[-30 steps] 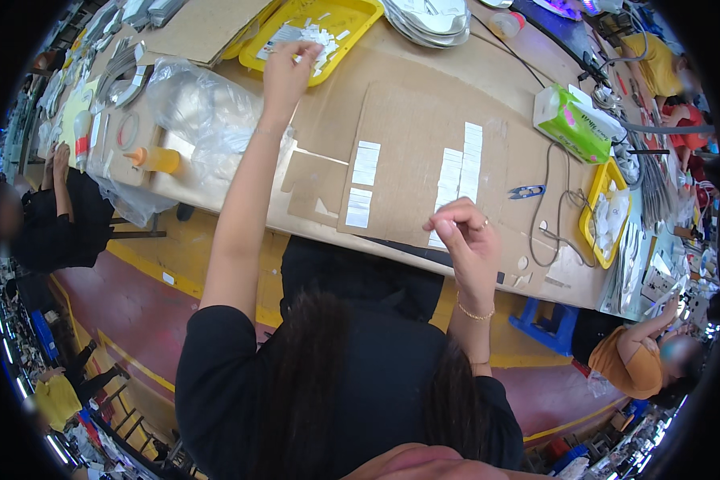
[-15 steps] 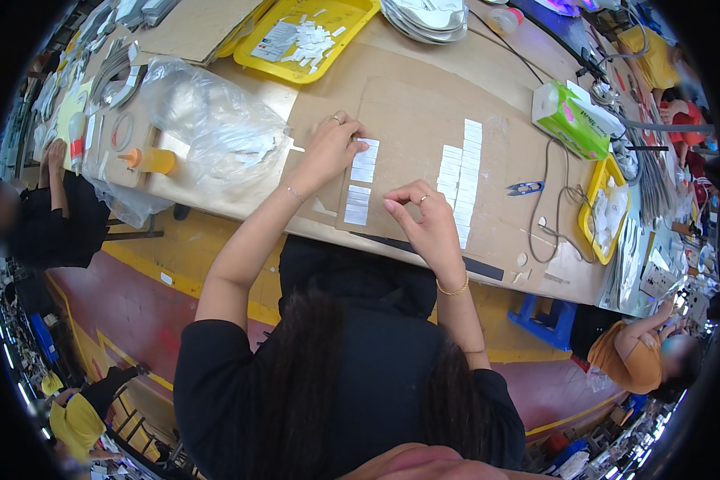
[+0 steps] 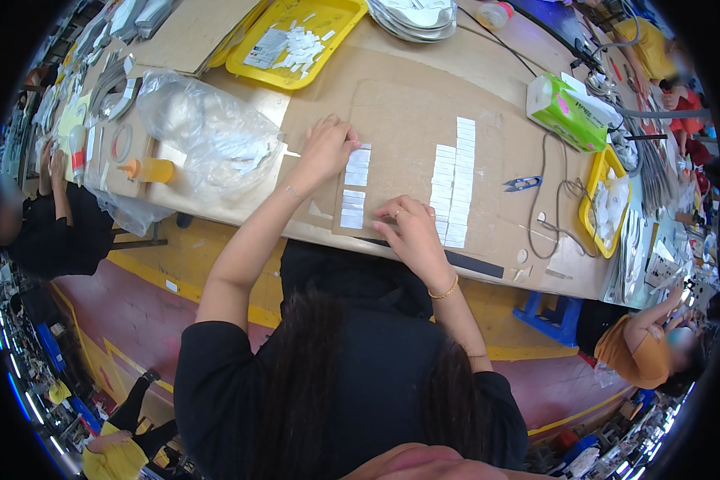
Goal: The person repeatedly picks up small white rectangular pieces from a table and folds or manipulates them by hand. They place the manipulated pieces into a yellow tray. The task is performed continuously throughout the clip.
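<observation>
A flat brown cardboard sheet (image 3: 404,152) lies before me, bearing small white strips laid edge to edge. My left hand (image 3: 328,150) rests at the upper end of the left column of strips (image 3: 358,166); its fingers are bent and pressed together, and whatever they hold is hidden. A lower group of strips (image 3: 353,210) continues that column towards me. Just right of it hovers my right hand (image 3: 412,234), thumb and forefinger slightly apart with nothing visible between them. Two longer columns of white strips (image 3: 454,184) stand side by side beyond it to the right.
A yellow tray (image 3: 240,70) of loose white strips sits at the far left. Around the sheet are a clear plastic bag (image 3: 204,120), an orange-yellow bottle (image 3: 154,170), blue thread snips (image 3: 523,184), a green tissue pack (image 3: 566,112), a yellow basket (image 3: 590,212) and a loose cable (image 3: 546,216).
My right hand has come down and slightly left, and its thumb and forefinger have parted. The left hand has shifted slightly left with the whole table view, staying by the left column's top.
</observation>
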The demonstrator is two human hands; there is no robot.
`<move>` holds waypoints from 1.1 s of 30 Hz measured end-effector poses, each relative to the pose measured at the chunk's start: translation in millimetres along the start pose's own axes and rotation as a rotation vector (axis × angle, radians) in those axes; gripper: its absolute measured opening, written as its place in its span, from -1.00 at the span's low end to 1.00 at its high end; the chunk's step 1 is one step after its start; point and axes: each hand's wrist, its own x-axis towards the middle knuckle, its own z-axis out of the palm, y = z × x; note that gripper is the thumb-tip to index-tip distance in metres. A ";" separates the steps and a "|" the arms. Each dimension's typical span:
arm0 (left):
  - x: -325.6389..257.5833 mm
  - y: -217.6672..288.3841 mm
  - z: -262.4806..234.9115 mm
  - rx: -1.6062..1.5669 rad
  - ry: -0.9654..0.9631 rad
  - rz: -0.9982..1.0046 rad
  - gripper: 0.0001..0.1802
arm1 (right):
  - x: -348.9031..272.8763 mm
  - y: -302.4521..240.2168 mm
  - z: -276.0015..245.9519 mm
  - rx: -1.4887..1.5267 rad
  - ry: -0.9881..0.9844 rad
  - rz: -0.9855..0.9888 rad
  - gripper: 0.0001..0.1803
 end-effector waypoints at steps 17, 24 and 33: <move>-58.5 108.7 -97.4 -0.938 -0.469 -0.108 -0.85 | 4.2 -12.0 -42.5 1.474 -0.034 0.158 -0.79; -79.1 130.9 -126.6 -0.865 -0.452 -0.096 -0.86 | -9.5 -42.3 -62.4 1.021 0.155 -0.027 -0.88; -91.4 142.6 -134.5 -0.820 -0.260 0.266 -0.85 | -15.2 -63.5 -76.2 0.645 0.304 -0.313 -0.85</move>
